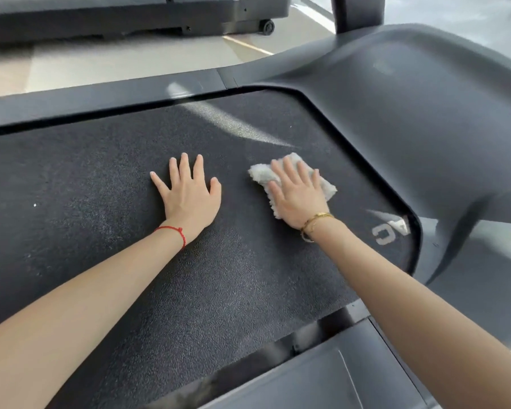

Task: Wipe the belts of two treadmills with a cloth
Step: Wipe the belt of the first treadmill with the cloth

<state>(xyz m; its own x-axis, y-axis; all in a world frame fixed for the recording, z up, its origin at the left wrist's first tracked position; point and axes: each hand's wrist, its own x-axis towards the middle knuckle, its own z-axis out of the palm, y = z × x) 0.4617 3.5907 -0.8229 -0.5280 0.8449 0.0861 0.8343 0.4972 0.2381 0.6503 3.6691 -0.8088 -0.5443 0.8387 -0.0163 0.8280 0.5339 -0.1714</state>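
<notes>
A dark, rough treadmill belt (106, 208) fills the middle of the view. My left hand (188, 191) lies flat on it with fingers spread, palm down, holding nothing. My right hand (297, 193) presses flat on a fluffy white cloth (260, 174) that lies on the belt near the grey motor cover (419, 119). The cloth sticks out past my fingers on the left and right. A second treadmill (130, 16) stands across the floor at the top left.
Black side rails (106, 95) run along the far edge of the belt, and another rail (331, 367) along the near edge. An upright post (356, 13) rises at the top right. Pale tiled floor (115, 60) lies between the two treadmills.
</notes>
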